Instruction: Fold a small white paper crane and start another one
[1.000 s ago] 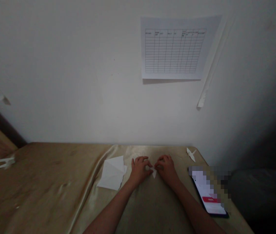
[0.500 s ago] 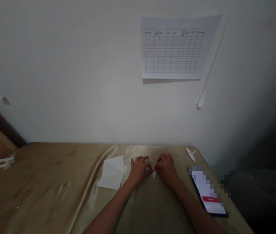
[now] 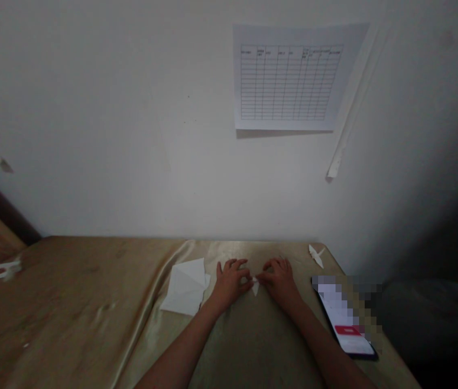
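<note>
A small folded piece of white paper (image 3: 255, 289) is pinched between my two hands near the middle of the table, its pointed end toward me. My left hand (image 3: 232, 281) grips its left side with thumb and forefinger, the other fingers loosely bent. From the other side, my right hand (image 3: 280, 280) pinches its upper right part with the fingertips. The fingertips hide much of the paper's upper end. Left of my left hand lies a creased white paper sheet (image 3: 184, 286), flat on the cloth.
A phone (image 3: 348, 324) with a lit screen lies right of my right arm. Behind it rests a folded paper figure (image 3: 316, 256). White paper pieces (image 3: 4, 269) are at the far left. A wall with a printed table sheet (image 3: 288, 81) rises behind the cloth-covered table (image 3: 71, 302).
My right hand has shifted very slightly to the right, its fingertips still at the folded paper. My left hand stays nearly in place.
</note>
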`<action>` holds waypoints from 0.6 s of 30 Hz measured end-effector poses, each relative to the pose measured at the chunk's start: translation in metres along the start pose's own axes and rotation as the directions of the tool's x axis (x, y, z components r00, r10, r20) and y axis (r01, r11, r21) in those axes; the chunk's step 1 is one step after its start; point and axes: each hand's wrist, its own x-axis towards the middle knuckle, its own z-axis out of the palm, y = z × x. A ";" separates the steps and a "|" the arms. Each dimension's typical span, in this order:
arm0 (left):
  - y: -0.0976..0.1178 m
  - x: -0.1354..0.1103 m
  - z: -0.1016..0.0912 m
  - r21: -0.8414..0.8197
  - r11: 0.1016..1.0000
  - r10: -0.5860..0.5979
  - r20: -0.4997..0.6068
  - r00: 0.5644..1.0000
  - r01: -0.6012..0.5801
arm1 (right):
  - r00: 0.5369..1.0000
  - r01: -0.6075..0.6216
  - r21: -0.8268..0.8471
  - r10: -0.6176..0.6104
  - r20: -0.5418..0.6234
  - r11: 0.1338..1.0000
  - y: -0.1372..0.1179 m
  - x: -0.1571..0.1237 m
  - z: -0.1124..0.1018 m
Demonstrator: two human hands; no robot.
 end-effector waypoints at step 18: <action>0.003 0.000 0.000 0.071 0.997 -0.005 0.036 0.999 0.002 | 0.977 0.143 -0.095 -0.125 0.175 0.985 -0.012 0.007 -0.014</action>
